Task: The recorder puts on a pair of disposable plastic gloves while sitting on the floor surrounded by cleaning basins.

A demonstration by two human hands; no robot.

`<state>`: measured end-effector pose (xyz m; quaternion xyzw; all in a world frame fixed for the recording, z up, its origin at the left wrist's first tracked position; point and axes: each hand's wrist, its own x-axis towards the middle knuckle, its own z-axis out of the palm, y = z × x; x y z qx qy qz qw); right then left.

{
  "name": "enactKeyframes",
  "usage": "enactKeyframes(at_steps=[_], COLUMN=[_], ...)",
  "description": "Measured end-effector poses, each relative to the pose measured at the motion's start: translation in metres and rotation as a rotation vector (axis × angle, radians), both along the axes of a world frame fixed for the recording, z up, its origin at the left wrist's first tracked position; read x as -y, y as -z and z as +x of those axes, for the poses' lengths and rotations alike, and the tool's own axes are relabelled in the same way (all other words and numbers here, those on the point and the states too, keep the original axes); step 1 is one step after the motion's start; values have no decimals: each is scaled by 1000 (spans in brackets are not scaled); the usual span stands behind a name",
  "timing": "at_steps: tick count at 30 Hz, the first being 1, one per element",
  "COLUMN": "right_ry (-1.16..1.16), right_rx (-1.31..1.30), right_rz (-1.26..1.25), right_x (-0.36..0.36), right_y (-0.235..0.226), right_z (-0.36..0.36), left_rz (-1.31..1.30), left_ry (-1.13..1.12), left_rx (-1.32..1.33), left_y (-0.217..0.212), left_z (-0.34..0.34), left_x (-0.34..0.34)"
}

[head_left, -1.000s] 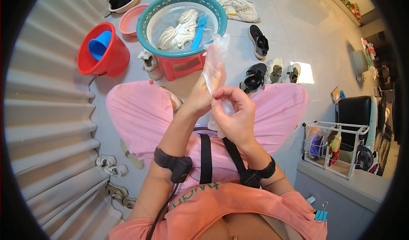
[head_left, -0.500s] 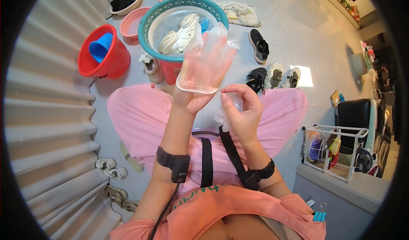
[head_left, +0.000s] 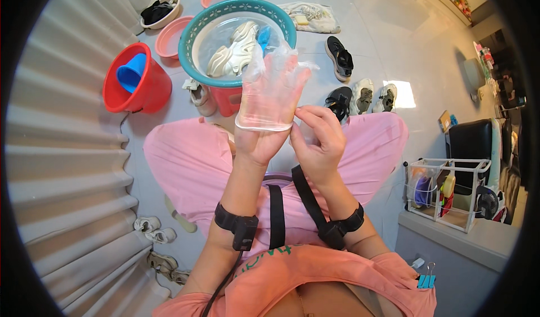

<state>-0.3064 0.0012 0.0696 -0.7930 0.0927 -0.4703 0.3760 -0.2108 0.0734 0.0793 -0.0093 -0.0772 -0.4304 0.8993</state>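
A translucent disposable glove covers my left hand, which is held palm up with its fingers spread. The glove's fingertips look loose and crumpled, and its rolled cuff lies across the base of my palm. At the right side of that cuff, the thumb and index finger of my right hand pinch the edge. My right hand is bare. Beyond the gloved fingers stands a teal-rimmed basin on a red stool. White sneakers and a blue brush-like item lie in the basin.
To the left are a red bucket holding a blue scoop-like container, and pink basins. Black shoes and white-and-dark sneakers stand on the right. A white wire rack sits at far right; a pale curtain hangs left.
My right hand has closed in on the glove's cuff and now pinches its edge. The translucent piece that hung below my right hand no longer shows. My left hand has turned slightly more upright.
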Motion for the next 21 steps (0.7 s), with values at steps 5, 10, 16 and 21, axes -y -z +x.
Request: enactKeyframes(at_steps=[5, 10, 16, 21], right_ry=[3, -60, -147, -338], right_rx=[129, 178, 176, 15], right_rz=[-41, -3, -59, 118], right_x=[-1, 0, -1, -2], right_y=[0, -4, -8, -11], right_z=[1, -2, -7, -20], left_rz=[-100, -124, 7, 715], left_ry=[56, 106, 119, -401], left_rx=[-113, -89, 134, 1192], left_y=[-10, -19, -21, -18], left_z=[-7, -9, -7, -6], left_x=[1, -4, -14, -23])
